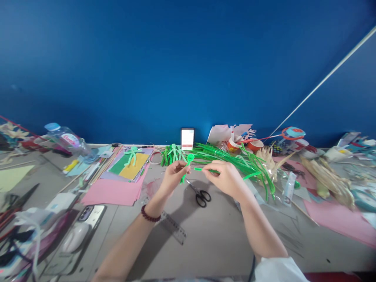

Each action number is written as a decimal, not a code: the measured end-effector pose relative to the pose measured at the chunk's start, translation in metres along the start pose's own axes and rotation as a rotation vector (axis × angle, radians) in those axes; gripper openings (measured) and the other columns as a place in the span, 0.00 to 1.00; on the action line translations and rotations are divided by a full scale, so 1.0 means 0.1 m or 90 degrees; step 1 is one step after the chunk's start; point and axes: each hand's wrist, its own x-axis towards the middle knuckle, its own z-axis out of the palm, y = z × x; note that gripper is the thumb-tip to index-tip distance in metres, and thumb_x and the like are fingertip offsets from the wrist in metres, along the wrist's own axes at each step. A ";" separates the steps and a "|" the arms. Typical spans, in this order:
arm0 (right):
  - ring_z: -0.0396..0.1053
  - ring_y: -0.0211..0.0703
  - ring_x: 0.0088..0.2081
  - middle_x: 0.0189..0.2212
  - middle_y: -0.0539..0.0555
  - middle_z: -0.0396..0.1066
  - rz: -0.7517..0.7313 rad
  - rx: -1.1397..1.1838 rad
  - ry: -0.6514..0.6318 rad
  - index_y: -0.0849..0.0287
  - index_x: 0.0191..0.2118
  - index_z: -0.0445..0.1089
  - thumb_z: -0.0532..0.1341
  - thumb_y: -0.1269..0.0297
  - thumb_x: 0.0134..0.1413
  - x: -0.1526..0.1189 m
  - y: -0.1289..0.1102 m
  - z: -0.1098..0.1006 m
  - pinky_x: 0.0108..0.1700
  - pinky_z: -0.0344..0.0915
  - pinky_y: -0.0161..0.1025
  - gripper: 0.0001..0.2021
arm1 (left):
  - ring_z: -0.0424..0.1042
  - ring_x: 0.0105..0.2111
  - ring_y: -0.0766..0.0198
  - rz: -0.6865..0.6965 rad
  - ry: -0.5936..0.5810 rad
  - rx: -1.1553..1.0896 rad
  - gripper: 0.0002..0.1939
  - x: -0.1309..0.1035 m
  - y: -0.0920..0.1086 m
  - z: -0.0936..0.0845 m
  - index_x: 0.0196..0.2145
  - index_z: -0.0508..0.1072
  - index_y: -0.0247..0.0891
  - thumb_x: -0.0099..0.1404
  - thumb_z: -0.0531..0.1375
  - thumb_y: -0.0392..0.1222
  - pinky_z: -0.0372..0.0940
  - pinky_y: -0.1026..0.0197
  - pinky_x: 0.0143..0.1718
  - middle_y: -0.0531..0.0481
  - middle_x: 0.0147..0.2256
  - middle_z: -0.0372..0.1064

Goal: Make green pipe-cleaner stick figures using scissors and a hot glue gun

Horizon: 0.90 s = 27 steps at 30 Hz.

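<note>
Nearest, at lower right, a white sleeve (279, 270) leads to the right hand (225, 176), pinching a green stem (197, 169) apart from the green piece (190, 157) the left hand (172, 178) pinches mid-frame, its round end formed, the rest seemingly unfinished.

From my remote seat I see a bright green fuzzy piece (190, 157), its round end up, pinched upright in the left hand (174, 177); a green pipe cleaner (197, 169) pokes nearly level from the right hand (225, 176), tip just beside it.
</note>
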 end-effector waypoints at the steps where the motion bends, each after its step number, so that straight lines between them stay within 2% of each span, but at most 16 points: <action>1: 0.65 0.36 0.25 0.28 0.51 0.72 0.008 0.002 0.007 0.56 0.31 0.75 0.58 0.64 0.55 0.00 0.00 -0.02 0.29 0.59 0.33 0.08 | 0.69 0.27 0.67 -0.002 0.004 -0.001 0.09 0.00 0.00 0.00 0.27 0.69 0.35 0.53 0.63 0.43 0.61 0.65 0.33 0.52 0.24 0.70; 7: 0.64 0.35 0.24 0.25 0.50 0.70 0.028 0.014 0.031 0.56 0.30 0.74 0.57 0.64 0.55 -0.01 -0.04 -0.03 0.27 0.58 0.32 0.09 | 0.71 0.26 0.65 -0.018 0.001 -0.031 0.11 -0.02 0.02 0.03 0.26 0.66 0.36 0.52 0.64 0.44 0.63 0.63 0.31 0.51 0.23 0.71; 12: 0.67 0.37 0.27 0.27 0.52 0.72 0.011 0.033 0.031 0.57 0.28 0.73 0.56 0.64 0.55 0.03 -0.07 0.09 0.27 0.59 0.31 0.10 | 0.65 0.20 0.70 0.004 0.010 -0.014 0.13 -0.01 -0.01 0.04 0.26 0.65 0.37 0.52 0.64 0.46 0.59 0.66 0.25 0.57 0.19 0.64; 15: 0.68 0.39 0.28 0.28 0.53 0.73 0.009 0.038 0.033 0.57 0.29 0.73 0.55 0.64 0.56 0.05 -0.06 0.13 0.27 0.60 0.31 0.10 | 0.62 0.19 0.72 0.006 0.003 -0.008 0.12 -0.01 -0.02 0.04 0.27 0.66 0.36 0.52 0.64 0.46 0.57 0.68 0.23 0.58 0.19 0.62; 21: 0.69 0.39 0.29 0.29 0.53 0.74 0.012 0.039 0.039 0.56 0.29 0.73 0.55 0.65 0.55 0.04 -0.04 0.15 0.29 0.61 0.31 0.10 | 0.63 0.20 0.71 -0.033 -0.043 -0.091 0.15 -0.02 0.03 0.07 0.26 0.63 0.37 0.53 0.63 0.49 0.60 0.66 0.23 0.55 0.23 0.66; 24: 0.69 0.39 0.29 0.29 0.52 0.74 0.013 0.035 0.042 0.56 0.29 0.72 0.55 0.65 0.56 0.04 -0.03 0.15 0.29 0.61 0.31 0.10 | 0.56 0.16 0.75 -0.044 -0.037 -0.117 0.14 -0.02 0.03 0.09 0.29 0.63 0.38 0.54 0.63 0.49 0.55 0.69 0.19 0.60 0.20 0.58; 27: 0.68 0.38 0.28 0.28 0.52 0.73 0.015 0.034 0.047 0.57 0.28 0.72 0.55 0.65 0.56 0.04 -0.04 0.14 0.28 0.60 0.31 0.10 | 0.51 0.16 0.76 -0.042 -0.035 -0.130 0.13 0.00 0.01 0.08 0.30 0.66 0.37 0.55 0.61 0.49 0.51 0.70 0.17 0.60 0.20 0.54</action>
